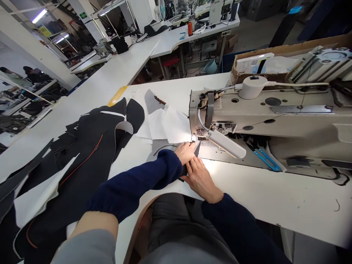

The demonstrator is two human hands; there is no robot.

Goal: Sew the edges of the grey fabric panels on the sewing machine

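Note:
My left hand (186, 152) lies flat, fingers stretched out, on a small dark fabric piece (183, 171) just in front of the needle area of the sewing machine (264, 113). My right hand (201, 178) rests beside it, fingers extended and pressing the same piece against the white table (275, 198). Both arms wear dark blue sleeves. A white lamp (227, 144) on a flexible neck shines on the spot. White fabric pieces (165, 124) lie just left of the machine head.
A pile of black cut garment pieces (82, 157) with red piping and white lining covers the table's left side. Blue tweezers (266, 160) lie on the machine bed. A cardboard box (264, 62) stands behind the machine. Other sewing tables fill the background.

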